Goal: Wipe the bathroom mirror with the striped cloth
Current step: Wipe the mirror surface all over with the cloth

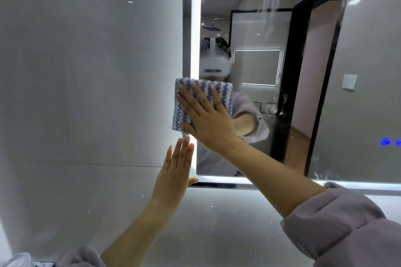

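The bathroom mirror point(282, 71) hangs on the wall with a lit strip along its left and bottom edges. A folded blue-and-white striped cloth point(221, 91) lies flat against the glass at the mirror's left edge. My right hand point(206, 117) presses on it with fingers spread, palm flat over the cloth. My left hand point(175, 171) rests flat against the wall tile just below the cloth, beside the mirror's lower left corner, and holds nothing. Wet streaks show on the glass at the top right.
Grey glossy wall tile point(86, 93) fills the left side. Two blue touch lights point(385, 142) glow at the mirror's lower right. The mirror reflects a person, a shower head and a dark door frame. A clear plastic item point(17, 260) sits at the bottom left corner.
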The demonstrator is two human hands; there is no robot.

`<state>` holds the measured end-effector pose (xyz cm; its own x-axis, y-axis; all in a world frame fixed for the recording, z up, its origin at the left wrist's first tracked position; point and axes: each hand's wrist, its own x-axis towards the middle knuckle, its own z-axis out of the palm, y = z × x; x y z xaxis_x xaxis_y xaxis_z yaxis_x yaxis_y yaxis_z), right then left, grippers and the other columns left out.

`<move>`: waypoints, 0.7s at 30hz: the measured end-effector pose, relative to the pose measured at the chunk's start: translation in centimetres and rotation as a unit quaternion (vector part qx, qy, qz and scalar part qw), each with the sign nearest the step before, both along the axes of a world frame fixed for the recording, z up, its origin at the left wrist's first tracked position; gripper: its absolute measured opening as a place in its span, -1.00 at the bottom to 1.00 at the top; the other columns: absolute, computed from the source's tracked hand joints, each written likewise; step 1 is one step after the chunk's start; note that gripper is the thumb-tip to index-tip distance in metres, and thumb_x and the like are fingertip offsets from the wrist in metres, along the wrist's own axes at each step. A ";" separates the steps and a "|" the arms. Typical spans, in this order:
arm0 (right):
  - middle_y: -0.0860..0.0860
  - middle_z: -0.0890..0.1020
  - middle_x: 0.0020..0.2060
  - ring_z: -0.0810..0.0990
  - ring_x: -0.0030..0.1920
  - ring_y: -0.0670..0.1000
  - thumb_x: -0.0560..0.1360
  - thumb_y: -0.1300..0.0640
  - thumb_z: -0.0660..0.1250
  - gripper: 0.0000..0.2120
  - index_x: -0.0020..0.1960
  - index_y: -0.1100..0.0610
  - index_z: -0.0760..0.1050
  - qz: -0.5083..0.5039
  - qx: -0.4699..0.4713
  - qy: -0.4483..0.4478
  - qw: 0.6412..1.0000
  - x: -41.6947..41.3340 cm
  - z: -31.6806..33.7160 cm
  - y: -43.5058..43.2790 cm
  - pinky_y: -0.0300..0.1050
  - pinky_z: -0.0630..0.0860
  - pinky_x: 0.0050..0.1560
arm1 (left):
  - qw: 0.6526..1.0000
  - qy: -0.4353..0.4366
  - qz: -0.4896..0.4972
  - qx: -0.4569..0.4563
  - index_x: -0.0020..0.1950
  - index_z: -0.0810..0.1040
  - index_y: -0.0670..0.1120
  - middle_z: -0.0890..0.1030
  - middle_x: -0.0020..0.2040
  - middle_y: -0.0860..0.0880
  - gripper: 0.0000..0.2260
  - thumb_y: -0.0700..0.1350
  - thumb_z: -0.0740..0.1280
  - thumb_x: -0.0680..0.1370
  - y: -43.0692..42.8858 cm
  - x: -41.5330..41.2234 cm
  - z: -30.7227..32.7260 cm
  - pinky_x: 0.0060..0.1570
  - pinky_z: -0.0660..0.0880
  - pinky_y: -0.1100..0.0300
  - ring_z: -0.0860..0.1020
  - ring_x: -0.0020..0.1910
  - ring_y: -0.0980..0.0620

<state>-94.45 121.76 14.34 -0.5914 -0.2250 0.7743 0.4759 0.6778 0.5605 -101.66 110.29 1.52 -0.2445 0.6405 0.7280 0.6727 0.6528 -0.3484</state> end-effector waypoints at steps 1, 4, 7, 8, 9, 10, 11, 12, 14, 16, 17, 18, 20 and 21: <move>0.01 0.17 0.55 0.13 0.55 0.07 0.61 -0.23 -0.01 -0.38 0.57 0.08 0.09 -0.003 0.007 -0.007 1.000 0.0 0.4 0.0 0.18 -0.03 0.50 | 1.000 0.002 0.003 0.000 0.50 -0.19 -0.25 -0.17 0.51 -0.20 0.04 0.37 0.23 0.35 0.0 -0.1 0.0 0.42 0.12 -0.01 0.06 0.49 -0.18; 0.01 0.13 0.56 0.08 0.56 0.06 0.63 -0.20 -0.04 -0.40 0.57 0.07 0.06 -0.005 0.015 -0.025 1.000 -0.1 1.4 -0.1 0.15 -0.10 0.50 | 1.000 0.010 0.013 -0.008 0.49 -0.24 -0.26 -0.23 0.51 -0.21 0.04 0.39 0.19 0.37 0.0 -0.1 -0.1 0.42 0.12 -0.01 0.04 0.48 -0.19; 0.02 0.12 0.56 0.07 0.56 0.06 0.65 -0.14 -0.04 -0.44 0.58 0.09 0.06 0.001 0.007 -0.021 1.000 -0.2 2.3 -0.3 0.13 -0.12 0.51 | 1.000 0.020 0.020 -0.011 0.49 -0.20 -0.27 -0.16 0.52 -0.22 0.04 0.40 0.20 0.37 0.0 0.0 0.0 0.42 0.14 -0.01 0.06 0.48 -0.19; 0.02 0.11 0.56 0.05 0.56 0.06 0.66 -0.12 -0.04 -0.45 0.58 0.09 0.06 0.006 0.000 -0.019 1.000 -0.3 2.7 -0.4 0.12 -0.14 0.51 | 0.999 0.021 0.021 -0.013 0.50 -0.17 -0.27 -0.08 0.54 -0.22 0.05 0.40 0.22 0.36 -0.1 0.1 0.0 0.42 0.18 -0.01 0.09 0.48 -0.19; 0.02 0.09 0.57 0.03 0.56 0.06 0.66 -0.11 -0.05 -0.45 0.58 0.10 0.04 0.009 -0.007 -0.018 1.000 -0.4 3.3 -0.4 0.12 -0.17 0.51 | 0.999 0.021 0.021 -0.014 0.50 -0.15 -0.28 -0.01 0.54 -0.21 0.06 0.41 0.24 0.35 -0.1 0.2 0.1 0.41 0.21 0.00 0.12 0.48 -0.18; 0.02 0.07 0.57 0.00 0.57 0.06 0.67 -0.11 -0.06 -0.45 0.59 0.10 0.02 0.012 -0.014 -0.021 1.000 -0.4 3.9 -0.4 0.11 -0.21 0.51 | 0.999 0.019 0.022 -0.015 0.50 -0.15 -0.28 0.05 0.53 -0.20 0.07 0.41 0.25 0.34 -0.2 0.3 0.2 0.40 0.23 0.01 0.14 0.47 -0.17; 0.02 0.03 0.58 -0.03 0.57 0.07 0.66 -0.12 -0.08 -0.44 0.59 0.10 -0.01 0.015 -0.020 -0.025 0.999 -0.5 4.7 -0.4 0.10 -0.25 0.50 | 0.999 0.018 0.024 -0.016 0.50 -0.17 -0.28 0.08 0.52 -0.16 0.08 0.42 0.24 0.34 -0.2 0.4 0.4 0.40 0.23 0.01 0.14 0.47 -0.16; 0.02 0.01 0.58 -0.06 0.57 0.07 0.66 -0.13 -0.09 -0.43 0.59 0.09 -0.04 0.018 -0.027 -0.028 0.999 -0.5 5.4 -0.3 0.10 -0.28 0.50 | 0.999 0.018 0.024 -0.016 0.49 -0.18 -0.28 0.09 0.51 -0.13 0.08 0.42 0.23 0.35 -0.3 0.4 0.4 0.40 0.23 0.02 0.14 0.47 -0.16; 0.02 -0.02 0.59 -0.08 0.58 0.08 0.66 -0.15 -0.09 -0.41 0.59 0.09 -0.06 0.022 -0.038 -0.022 0.999 -0.5 6.9 -0.2 0.08 -0.31 0.49 | 0.999 0.019 0.022 -0.014 0.49 -0.20 -0.29 0.09 0.51 -0.12 0.07 0.40 0.22 0.36 -0.3 0.4 0.4 0.39 0.24 0.02 0.15 0.47 -0.16; 0.02 -0.01 0.59 -0.07 0.58 0.09 0.65 -0.16 -0.08 -0.40 0.59 0.10 -0.06 0.025 -0.044 -0.004 0.999 -0.5 8.5 -0.2 0.08 -0.32 0.49 | 0.999 0.017 0.026 -0.016 0.49 -0.21 -0.30 0.09 0.51 -0.12 0.07 0.40 0.20 0.37 -0.3 0.4 0.5 0.40 0.25 0.02 0.15 0.47 -0.16; 0.02 0.01 0.58 -0.06 0.58 0.09 0.65 -0.17 -0.07 -0.40 0.59 0.10 -0.05 0.029 -0.049 0.006 0.998 -0.6 9.2 -0.2 0.08 -0.32 0.49 | 0.999 0.017 0.026 -0.016 0.49 -0.22 -0.30 0.09 0.51 -0.13 0.07 0.40 0.20 0.37 -0.3 0.4 0.5 0.40 0.25 0.03 0.15 0.47 -0.16; 0.01 0.02 0.58 -0.05 0.58 0.09 0.65 -0.17 -0.06 -0.39 0.59 0.10 -0.04 0.034 -0.056 0.017 0.998 -0.6 10.0 -0.3 0.08 -0.31 0.49 | 0.999 0.016 0.024 -0.014 0.49 -0.22 -0.30 0.08 0.51 -0.13 0.07 0.40 0.20 0.37 -0.3 0.3 0.5 0.40 0.26 0.03 0.15 0.47 -0.16; -0.01 0.02 0.58 -0.05 0.58 0.07 0.64 -0.18 -0.04 -0.38 0.59 0.09 -0.04 0.036 -0.065 0.031 0.997 -0.6 11.2 -0.4 0.11 -0.25 0.51 | 1.000 0.013 0.017 -0.007 0.50 -0.22 -0.29 0.08 0.51 -0.14 0.06 0.40 0.21 0.37 -0.4 0.3 0.4 0.39 0.28 0.03 0.17 0.47 -0.16; -0.01 0.02 0.58 -0.05 0.58 0.07 0.63 -0.19 -0.04 -0.37 0.59 0.09 -0.04 0.036 -0.066 0.035 0.997 -0.6 11.4 -0.4 0.12 -0.23 0.52 | 1.000 0.013 0.015 -0.005 0.50 -0.21 -0.29 0.09 0.51 -0.14 0.06 0.39 0.21 0.37 -0.4 0.3 0.5 0.39 0.30 0.04 0.17 0.47 -0.16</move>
<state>-95.06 121.41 25.77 -0.5218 -0.1576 0.8384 0.4584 0.7771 0.4313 -101.34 109.92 2.00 -0.2452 0.6398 0.7284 0.6427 0.6698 -0.3719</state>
